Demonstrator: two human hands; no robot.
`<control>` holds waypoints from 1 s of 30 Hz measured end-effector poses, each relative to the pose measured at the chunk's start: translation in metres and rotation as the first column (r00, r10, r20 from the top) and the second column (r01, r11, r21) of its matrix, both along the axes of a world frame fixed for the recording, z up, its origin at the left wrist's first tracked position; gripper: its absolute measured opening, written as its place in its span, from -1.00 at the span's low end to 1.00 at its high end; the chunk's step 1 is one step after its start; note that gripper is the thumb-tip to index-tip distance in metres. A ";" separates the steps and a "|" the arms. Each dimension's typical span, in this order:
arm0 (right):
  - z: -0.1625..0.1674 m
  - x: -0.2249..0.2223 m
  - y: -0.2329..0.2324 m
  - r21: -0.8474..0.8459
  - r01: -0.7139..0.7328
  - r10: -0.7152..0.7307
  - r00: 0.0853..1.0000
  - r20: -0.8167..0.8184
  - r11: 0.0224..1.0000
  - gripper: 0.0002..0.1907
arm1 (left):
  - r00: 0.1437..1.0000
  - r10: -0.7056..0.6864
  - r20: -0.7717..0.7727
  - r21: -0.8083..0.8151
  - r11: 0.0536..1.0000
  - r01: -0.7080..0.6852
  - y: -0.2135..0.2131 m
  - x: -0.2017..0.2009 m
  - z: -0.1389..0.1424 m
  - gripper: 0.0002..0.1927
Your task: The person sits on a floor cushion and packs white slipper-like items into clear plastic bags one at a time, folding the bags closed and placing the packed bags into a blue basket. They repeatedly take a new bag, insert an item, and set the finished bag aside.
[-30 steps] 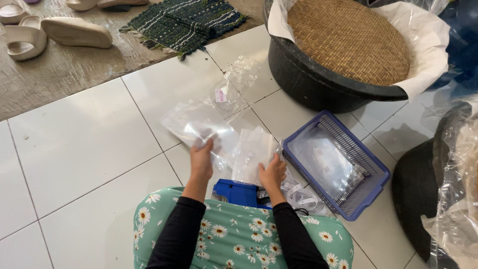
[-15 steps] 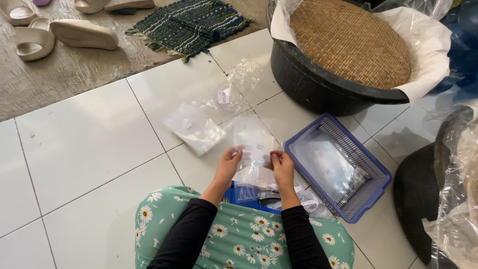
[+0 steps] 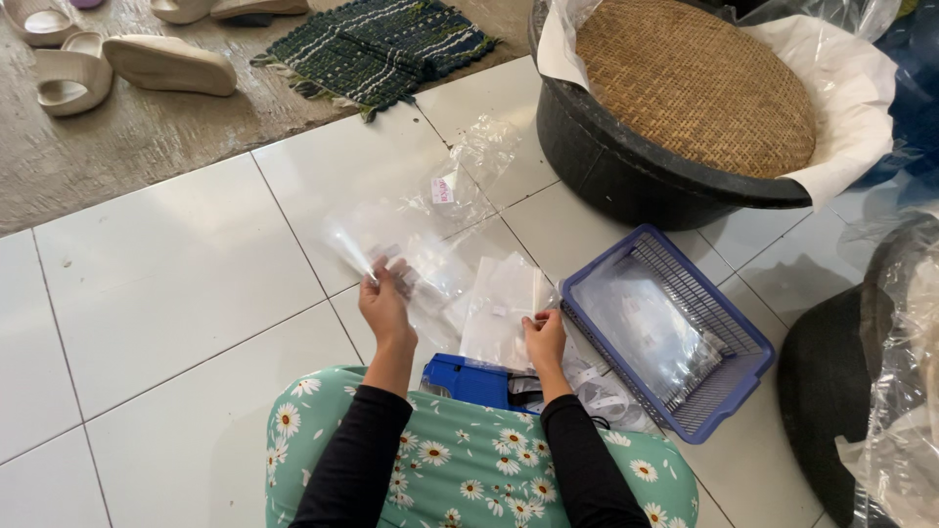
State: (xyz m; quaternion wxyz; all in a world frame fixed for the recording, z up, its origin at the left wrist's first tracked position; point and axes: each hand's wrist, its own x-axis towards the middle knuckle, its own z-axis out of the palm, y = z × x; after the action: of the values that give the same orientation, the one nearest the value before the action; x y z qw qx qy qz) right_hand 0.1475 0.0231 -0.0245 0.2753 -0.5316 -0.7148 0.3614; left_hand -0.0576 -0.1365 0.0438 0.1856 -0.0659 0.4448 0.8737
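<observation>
Left to right. At 10 o'clock I see beige slip-on sandals (image 3: 147,61) on bare concrete, then a dark green woven mat (image 3: 377,44) at 11. My left hand (image 3: 383,305), near centre, has its fingers pinched shut on the edge of a thin clear plastic bag (image 3: 377,235), lifted off the white tiled floor (image 3: 166,284). More loose clear bags (image 3: 469,171) lie at 12. My right hand (image 3: 544,340) grips a second clear plastic bag (image 3: 504,308), fingers closed on its lower edge. A blue handheld tool (image 3: 469,381) sits on my lap at 6. A blue plastic mesh basket (image 3: 724,391) sits at 3, a black tub with a woven rattan lid (image 3: 606,166) at 1.
</observation>
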 end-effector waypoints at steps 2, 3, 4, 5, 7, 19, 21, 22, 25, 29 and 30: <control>0.001 0.001 -0.004 0.047 0.018 -0.025 0.987 0.158 0.999 -0.57 | 0.999 -0.041 0.001 -0.034 0.999 0.041 0.006 0.007 -0.004 -0.71; 0.003 0.003 -0.004 0.166 0.006 -0.032 0.988 0.153 0.986 -0.57 | 0.997 -0.071 0.003 -0.060 0.996 0.071 0.009 0.012 -0.007 -0.71; 0.005 0.003 -0.003 0.283 -0.007 -0.036 0.989 0.146 0.959 -0.58 | 0.995 -0.100 0.004 -0.087 0.991 0.099 0.013 0.016 -0.010 -0.71; 0.008 0.003 -0.002 0.396 -0.020 -0.037 0.990 0.136 0.918 -0.58 | 0.992 -0.122 -0.019 -0.084 0.989 0.120 0.017 0.022 -0.013 -0.71; 0.016 0.002 0.006 -0.077 -0.148 0.116 0.942 -0.316 0.986 -0.63 | 0.985 -0.162 -0.062 -0.082 0.984 0.157 0.025 0.034 -0.017 -0.71; 0.016 0.010 0.016 -0.347 -0.219 -0.038 0.797 -0.603 0.912 -0.83 | 0.803 -0.589 -0.095 -0.220 0.799 0.560 0.030 0.057 -0.028 -0.62; 0.012 0.014 0.021 -0.389 -0.167 -0.104 0.803 -0.587 0.906 -0.87 | 0.844 -0.524 -0.113 -0.238 0.839 0.489 0.030 0.054 -0.031 -0.64; 0.010 0.014 0.022 -0.396 -0.147 -0.120 0.810 -0.574 0.906 -0.89 | 0.862 -0.491 -0.123 -0.247 0.857 0.453 0.030 0.051 -0.032 -0.65; 0.006 0.013 0.022 -0.392 -0.075 -0.135 0.866 -0.481 0.917 -0.88 | 0.938 -0.313 -0.147 -0.258 0.928 0.269 0.028 0.036 -0.031 -0.67; 0.004 0.009 0.013 -0.260 0.037 -0.097 0.970 -0.222 0.965 -0.88 | 0.989 -0.043 -0.139 -0.228 0.974 0.010 0.019 0.017 -0.020 -0.72; 0.003 0.009 0.011 -0.205 0.048 -0.073 0.990 -0.119 0.978 -0.87 | 0.991 -0.005 -0.130 -0.206 0.978 -0.022 0.014 0.012 -0.016 -0.72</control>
State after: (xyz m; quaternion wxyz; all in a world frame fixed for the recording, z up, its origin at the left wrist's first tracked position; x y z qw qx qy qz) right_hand 0.1569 0.0341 -0.0219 0.2752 -0.5545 -0.6393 0.4561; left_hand -0.0454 -0.1224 0.0277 0.1447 -0.0295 0.5441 0.8260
